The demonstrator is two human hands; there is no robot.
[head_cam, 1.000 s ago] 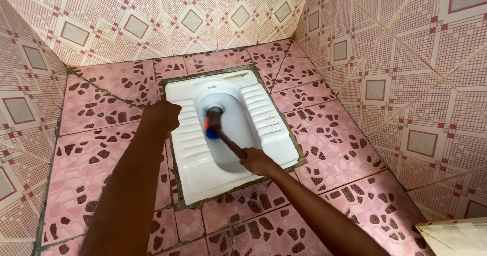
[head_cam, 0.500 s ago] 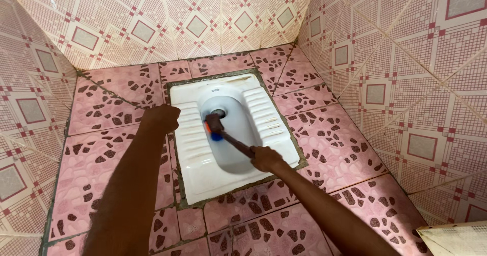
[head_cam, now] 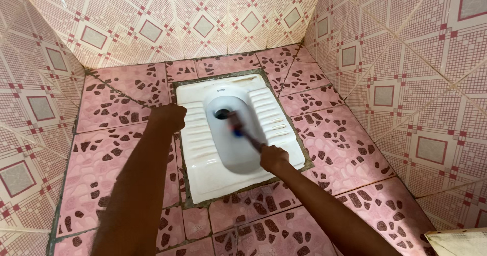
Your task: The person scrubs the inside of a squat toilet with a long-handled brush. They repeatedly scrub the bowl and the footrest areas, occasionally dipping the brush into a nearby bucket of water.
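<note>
Glossy white ceramic squat toilet (head_cam: 203,159) with ribbed footrests; smooth glazed pink floor tiles (head_cam: 335,139); glossy patterned wall tiles (head_cam: 406,48); rough grout.

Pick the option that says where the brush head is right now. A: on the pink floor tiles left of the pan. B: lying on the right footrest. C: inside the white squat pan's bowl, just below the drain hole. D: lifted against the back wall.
C: the right hand holds the brush with its head down in the squat pan bowl beside the drain hole.
</note>
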